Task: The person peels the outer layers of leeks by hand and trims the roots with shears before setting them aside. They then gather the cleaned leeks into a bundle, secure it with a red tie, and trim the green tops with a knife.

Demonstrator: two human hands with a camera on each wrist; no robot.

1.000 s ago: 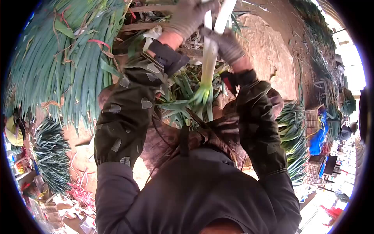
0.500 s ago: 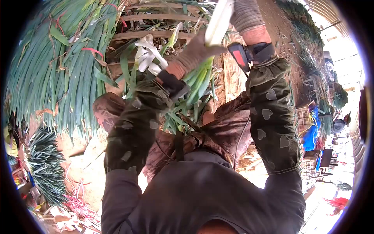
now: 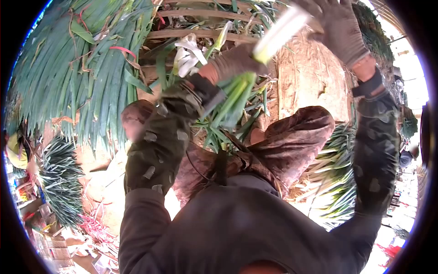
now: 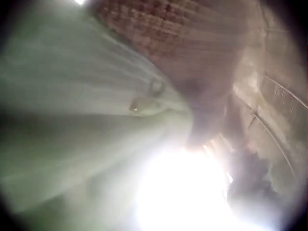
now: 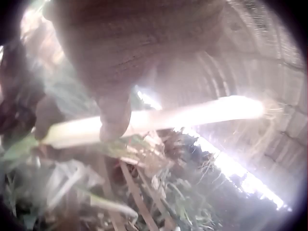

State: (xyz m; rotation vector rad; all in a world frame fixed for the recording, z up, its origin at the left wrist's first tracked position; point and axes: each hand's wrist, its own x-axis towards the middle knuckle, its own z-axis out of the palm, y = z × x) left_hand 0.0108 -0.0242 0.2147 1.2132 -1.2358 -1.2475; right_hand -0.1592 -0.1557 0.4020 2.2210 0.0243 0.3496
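My gloved left hand [image 3: 235, 62] grips a leek [image 3: 280, 34] where its white shank meets the green leaves. The shank slants up and right, blurred, and the leaves hang below the fist. Pale green leaf bases [image 4: 72, 96] fill much of the left wrist view. To the right, my gloved right hand [image 3: 340, 34] is spread with its fingers near the white end of the leek. In the right wrist view its thumb [image 5: 115, 120] overlaps the shank, and thin roots show at the far tip.
A big heap of leeks [image 3: 77, 73] lies at the left, tied with red string. White peelings [image 3: 188, 55] lie beside wooden slats [image 3: 200, 34]. Brown sheeting [image 3: 312, 73] covers ground at right. More leeks [image 3: 335, 178] lie beside the right knee, and another bundle [image 3: 59, 182] lower left.
Both hands were together on the leek; the left slid down to its leaf end while the right moved up and away right. The shank now tilts further right. White peelings appeared by the slats.
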